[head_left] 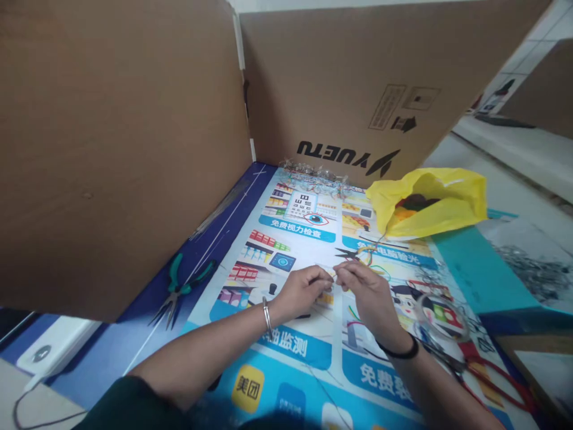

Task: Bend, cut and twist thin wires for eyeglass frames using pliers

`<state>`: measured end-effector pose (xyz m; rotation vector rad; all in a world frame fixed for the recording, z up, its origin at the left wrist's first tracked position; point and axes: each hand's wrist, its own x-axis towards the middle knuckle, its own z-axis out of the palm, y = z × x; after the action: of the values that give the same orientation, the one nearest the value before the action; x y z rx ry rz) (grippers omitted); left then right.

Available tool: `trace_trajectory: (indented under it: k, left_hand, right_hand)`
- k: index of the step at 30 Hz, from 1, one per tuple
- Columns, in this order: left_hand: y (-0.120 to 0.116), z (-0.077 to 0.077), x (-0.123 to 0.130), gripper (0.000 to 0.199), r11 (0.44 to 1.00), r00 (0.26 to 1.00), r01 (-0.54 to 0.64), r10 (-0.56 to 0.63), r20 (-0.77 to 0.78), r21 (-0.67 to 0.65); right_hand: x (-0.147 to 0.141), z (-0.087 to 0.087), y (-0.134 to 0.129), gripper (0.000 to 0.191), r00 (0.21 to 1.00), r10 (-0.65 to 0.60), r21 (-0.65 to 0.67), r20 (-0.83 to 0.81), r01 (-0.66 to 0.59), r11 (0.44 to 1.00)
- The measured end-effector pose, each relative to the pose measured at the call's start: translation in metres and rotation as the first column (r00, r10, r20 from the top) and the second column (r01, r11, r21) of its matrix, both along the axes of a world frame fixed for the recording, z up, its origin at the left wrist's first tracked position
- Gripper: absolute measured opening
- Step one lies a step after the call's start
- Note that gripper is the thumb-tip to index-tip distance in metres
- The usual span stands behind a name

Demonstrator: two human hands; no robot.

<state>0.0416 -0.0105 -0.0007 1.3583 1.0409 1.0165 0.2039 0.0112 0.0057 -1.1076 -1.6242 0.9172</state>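
My left hand, with a silver bangle on the wrist, is closed in a pinch. My right hand, a dark band on its wrist, pinches too, and the fingertips of both hands almost meet over the printed poster. What they hold is too small to make out. Just beyond the fingers lies a small dark-bladed cutting tool, its handles partly hidden. A thin green strand curves beside my right hand. Farther left rest long-nose pliers with teal handles.
Cardboard panels wall off the left and back. At the back lies tangled clear wire. Right of it sits a yellow bag. Near my right forearm are a roll of clear tape and red-handled scissors. A white power bank lies left.
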Motion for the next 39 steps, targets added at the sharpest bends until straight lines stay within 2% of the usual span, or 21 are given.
trace_trajectory:
  k: [3,10,14,19,22,24,28,32,34,36,39]
  left_hand:
    - [-0.002,0.003,0.000,0.012,1.000,1.000,0.008,-0.009,-0.029,-0.016]
    - [-0.003,0.010,-0.001,0.012,0.998,0.992,0.045,-0.039,-0.116,0.046]
    - [-0.002,0.009,-0.003,0.011,0.986,0.987,0.089,-0.069,-0.143,0.142]
    - [-0.002,0.004,-0.004,0.017,0.983,0.976,0.160,-0.143,-0.165,0.092]
    - [-0.004,0.006,-0.004,0.019,0.980,0.969,0.174,-0.152,-0.195,0.101]
    - [-0.004,0.009,-0.005,0.018,0.977,0.959,0.188,-0.160,-0.234,0.101]
    - [0.002,0.008,-0.007,0.018,0.973,0.926,0.221,-0.187,-0.329,0.071]
    - [0.005,0.003,-0.006,0.016,0.967,0.868,0.255,-0.220,-0.446,0.017]
    - [0.005,0.003,-0.006,0.017,0.957,0.782,0.284,-0.196,-0.591,0.059]
    - [0.005,0.006,-0.008,0.020,0.925,0.687,0.354,-0.154,-0.710,0.141]
    - [0.012,0.018,-0.021,0.026,0.869,0.578,0.449,-0.104,-0.810,0.209]
  right_hand:
    - [0.005,0.000,0.005,0.011,0.979,-0.059,-0.044,-0.196,0.052,0.998]
    - [0.001,0.014,0.001,0.010,0.905,-0.042,-0.171,-0.422,-0.034,0.985]
    - [0.005,0.028,-0.002,0.011,0.936,0.037,-0.068,-0.351,-0.065,0.996]
    - [0.022,0.055,-0.004,0.016,0.982,0.148,0.101,-0.117,-0.137,0.985]
    - [0.029,0.068,-0.005,0.021,0.987,0.132,0.139,-0.090,-0.118,0.983]
    - [0.031,0.070,-0.003,0.020,0.987,0.107,0.126,-0.122,-0.092,0.988]
    - [0.029,0.057,0.005,0.019,0.970,0.131,-0.051,-0.207,-0.144,0.988]
    - [0.025,0.027,0.016,0.021,0.941,0.106,-0.255,-0.322,-0.194,0.947]
    - [0.022,0.010,0.021,0.021,0.925,0.055,-0.315,-0.376,-0.183,0.931]
    - [0.020,-0.005,0.026,0.022,0.903,0.000,-0.358,-0.430,-0.170,0.918]
    - [0.017,-0.022,0.031,0.024,0.875,-0.069,-0.423,-0.478,-0.161,0.892]
